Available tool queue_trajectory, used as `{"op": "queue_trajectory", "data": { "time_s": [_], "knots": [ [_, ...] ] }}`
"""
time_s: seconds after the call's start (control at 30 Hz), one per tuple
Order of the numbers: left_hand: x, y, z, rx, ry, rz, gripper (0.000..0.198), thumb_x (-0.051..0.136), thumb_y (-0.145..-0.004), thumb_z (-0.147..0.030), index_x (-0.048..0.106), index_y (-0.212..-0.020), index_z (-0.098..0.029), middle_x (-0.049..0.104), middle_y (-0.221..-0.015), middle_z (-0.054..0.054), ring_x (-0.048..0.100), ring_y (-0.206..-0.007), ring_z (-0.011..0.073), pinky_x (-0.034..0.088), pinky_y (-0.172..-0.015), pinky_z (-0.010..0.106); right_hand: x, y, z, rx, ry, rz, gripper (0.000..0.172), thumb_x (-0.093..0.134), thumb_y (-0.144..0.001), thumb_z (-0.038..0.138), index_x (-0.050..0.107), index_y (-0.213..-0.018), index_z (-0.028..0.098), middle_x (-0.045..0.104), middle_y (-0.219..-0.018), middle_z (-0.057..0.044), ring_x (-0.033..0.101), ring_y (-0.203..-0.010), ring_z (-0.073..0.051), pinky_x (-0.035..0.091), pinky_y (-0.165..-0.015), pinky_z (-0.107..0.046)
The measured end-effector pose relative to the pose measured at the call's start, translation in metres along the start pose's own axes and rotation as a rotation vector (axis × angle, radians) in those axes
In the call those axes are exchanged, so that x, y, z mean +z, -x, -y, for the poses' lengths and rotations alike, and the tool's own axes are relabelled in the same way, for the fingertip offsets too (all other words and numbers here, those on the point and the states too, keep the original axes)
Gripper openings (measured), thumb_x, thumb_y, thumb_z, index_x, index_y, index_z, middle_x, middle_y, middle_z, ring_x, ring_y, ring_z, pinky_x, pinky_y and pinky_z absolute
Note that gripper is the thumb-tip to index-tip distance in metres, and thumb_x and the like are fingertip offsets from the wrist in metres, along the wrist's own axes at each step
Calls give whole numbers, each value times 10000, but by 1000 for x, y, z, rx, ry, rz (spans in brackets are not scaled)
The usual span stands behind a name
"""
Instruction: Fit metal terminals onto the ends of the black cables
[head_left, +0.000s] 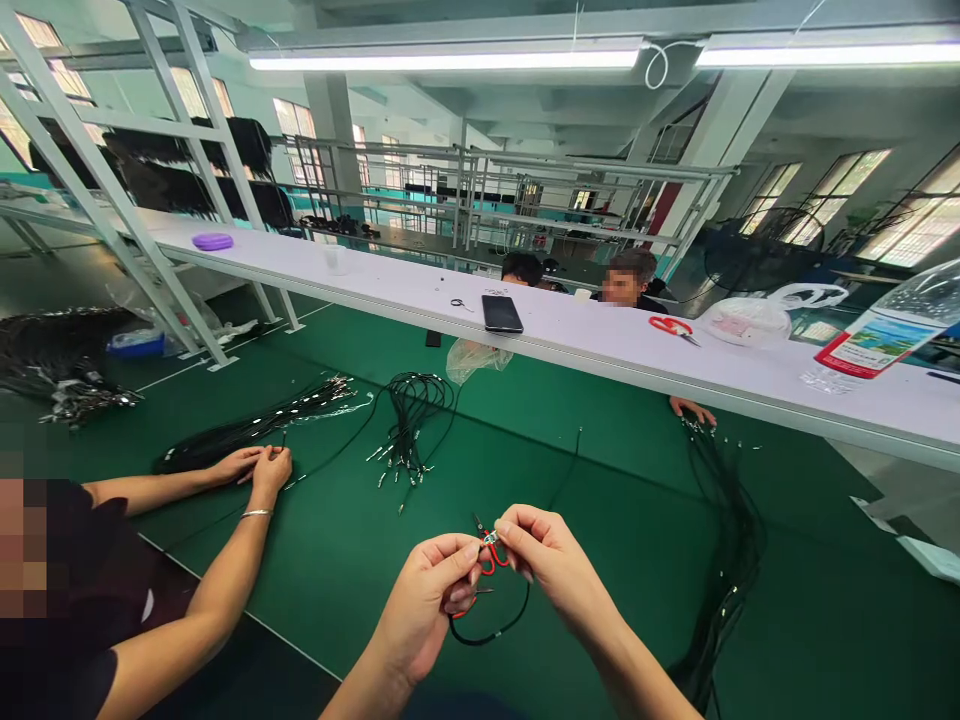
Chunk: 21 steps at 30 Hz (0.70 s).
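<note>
My left hand (429,592) is closed around small red-handled scissors (489,558) and one end of a thin black cord (491,628) that loops below both hands. My right hand (546,552) pinches a small metal fitting (491,539) at the cord's end, right against the left fingertips. Both hands hover over the green table (600,480) near its front edge.
A co-worker's two hands (251,470) work on cords at the left. Bundles of black cords (409,420) lie mid-table and at the right (731,560). A white shelf (525,330) carries a phone (501,313), red scissors (671,326), a bottle (885,335). People sit behind it.
</note>
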<state>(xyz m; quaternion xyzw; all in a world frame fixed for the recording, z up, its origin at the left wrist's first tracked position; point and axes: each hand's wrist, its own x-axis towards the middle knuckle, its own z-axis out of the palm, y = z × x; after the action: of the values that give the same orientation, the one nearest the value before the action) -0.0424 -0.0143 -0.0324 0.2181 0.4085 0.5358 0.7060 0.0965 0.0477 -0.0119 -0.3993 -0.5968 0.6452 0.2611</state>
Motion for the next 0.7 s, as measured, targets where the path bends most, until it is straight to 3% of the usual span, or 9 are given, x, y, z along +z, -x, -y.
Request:
{"op": "queue_trajectory", "data": {
  "time_s": [0.13, 0.23, 0.4, 0.53, 0.7],
  "knots": [
    [-3, 0, 0, 3, -39, -9, 241, 624, -711, -324, 613, -722, -84, 382, -544, -30, 226, -449, 2, 113, -447, 172, 2, -2, -2, -37, 42, -12, 355, 499, -798, 442, 434, -642, 130, 408, -542, 21, 307, -495, -62, 243, -474, -195],
    [-6, 1, -2, 9, -210, -13, 307, 607, -723, -389, 634, -731, -84, 421, -546, -15, 273, -468, 13, 171, -453, 161, 4, 1, -3, -100, 112, -25, 332, 497, -811, 423, 461, -670, 124, 424, -593, 11, 329, -533, -69, 269, -497, -197],
    [-9, 4, -1, 279, -559, -104, 254, 612, -722, -372, 691, -731, -131, 581, -709, 49, 504, -673, 97, 386, -627, 189, 6, 9, -5, -99, 122, -16, 313, 496, -822, 418, 512, -746, 114, 444, -644, 3, 376, -562, -73, 309, -520, -194],
    [-13, 3, 6, 400, -571, -148, 190, 629, -713, -340, 707, -757, -173, 611, -742, 50, 553, -709, 120, 433, -657, 204, 6, 13, -4, -50, 61, 39, 327, 495, -824, 426, 517, -764, 106, 478, -636, -4, 411, -550, -76, 336, -529, -198],
    [-15, 2, 7, 415, -556, -147, 179, 626, -718, -323, 706, -757, -168, 617, -736, 53, 563, -705, 121, 446, -658, 204, 8, 12, -4, -46, 3, 62, 320, 514, -820, 414, 526, -768, 99, 495, -631, -5, 417, -549, -72, 343, -538, -193]
  ]
}}
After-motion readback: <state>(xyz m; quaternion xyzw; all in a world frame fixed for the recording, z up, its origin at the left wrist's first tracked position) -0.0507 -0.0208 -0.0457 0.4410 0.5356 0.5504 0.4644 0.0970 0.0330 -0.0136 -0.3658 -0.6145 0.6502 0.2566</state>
